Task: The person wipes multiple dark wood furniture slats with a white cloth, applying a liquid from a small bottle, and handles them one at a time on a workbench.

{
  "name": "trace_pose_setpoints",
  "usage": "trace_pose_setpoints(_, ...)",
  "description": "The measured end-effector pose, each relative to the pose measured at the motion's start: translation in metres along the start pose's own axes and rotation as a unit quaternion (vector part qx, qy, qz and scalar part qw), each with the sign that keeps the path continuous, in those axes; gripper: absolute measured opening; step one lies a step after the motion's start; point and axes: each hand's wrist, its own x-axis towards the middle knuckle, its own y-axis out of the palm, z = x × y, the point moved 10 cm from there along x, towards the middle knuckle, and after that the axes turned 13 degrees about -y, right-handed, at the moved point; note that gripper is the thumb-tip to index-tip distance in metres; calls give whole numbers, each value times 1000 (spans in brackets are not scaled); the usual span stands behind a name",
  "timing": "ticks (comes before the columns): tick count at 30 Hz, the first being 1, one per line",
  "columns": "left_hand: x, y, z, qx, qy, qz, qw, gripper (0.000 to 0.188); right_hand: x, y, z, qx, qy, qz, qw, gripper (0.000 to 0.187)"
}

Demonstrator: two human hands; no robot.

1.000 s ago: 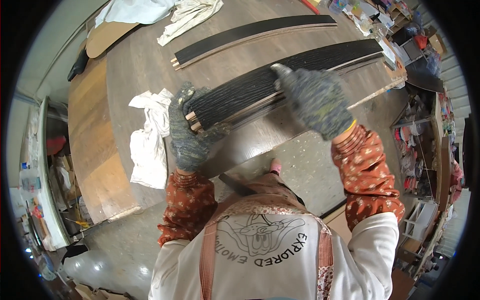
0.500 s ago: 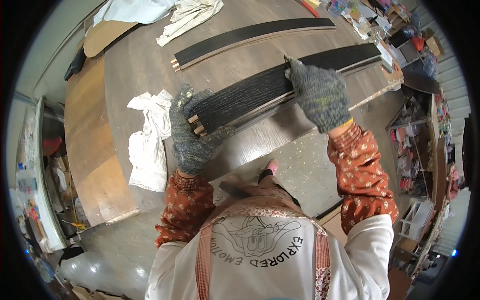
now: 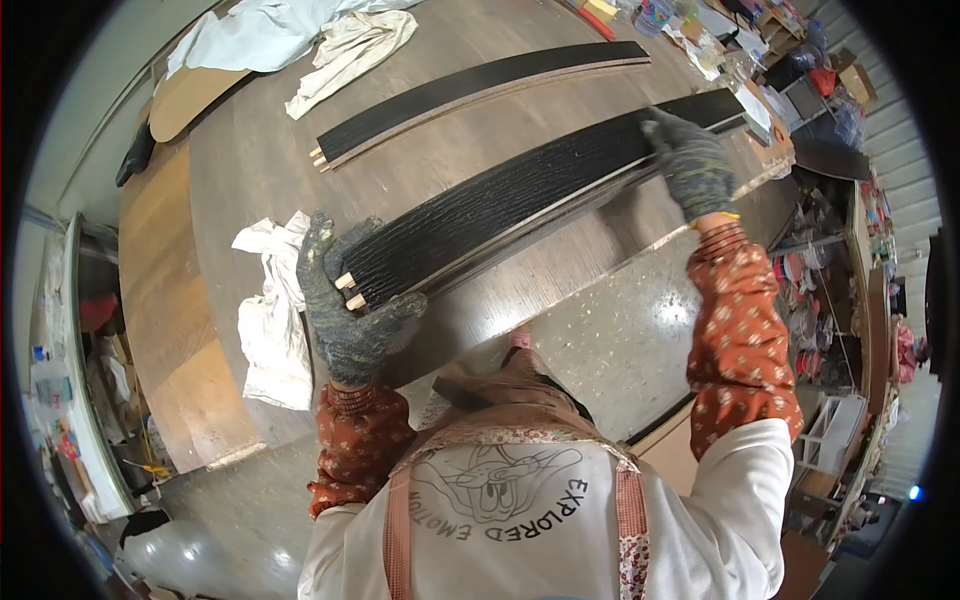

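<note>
A long black wooden board (image 3: pixel 500 190) with visible grain lies slantwise over the table. Two pale dowels (image 3: pixel 350 290) stick out of its near left end. My left hand (image 3: pixel 350 335), in a grey knitted glove, wraps round that end, thumb along the near side and fingers at the far side. Toward the board's far right part, my gloved right hand (image 3: pixel 692 165) is closed with its fingertips on the board's top. What it pinches, if anything, is hidden. Beyond lies a second, narrower black board (image 3: pixel 480 95), also with dowels at its left end.
The brown wooden table (image 3: pixel 235 150) carries a crumpled white cloth (image 3: pixel 275 345) beside my left hand. Further back lie another cloth (image 3: pixel 350 50) and a pale sheet (image 3: pixel 250 40). Clutter with plastic bottles (image 3: pixel 655 15) fills the far right corner. Shelves (image 3: pixel 830 290) stand at right.
My right hand has slid right along the board toward its far end. The small dark piece seen at its fingertips before is now out of sight. My left hand still grips the dowelled end.
</note>
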Motion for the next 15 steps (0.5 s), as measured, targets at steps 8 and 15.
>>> trace_pose_setpoints(8,-4,-15,-7,19,-44,-71,996,111,-10,2,136,129,-266,-86,951,16)
trace_pose_setpoints(15,-6,-8,-6,102,-67,-116,986,117,30,-7,-140,-111,61,9,992,36)
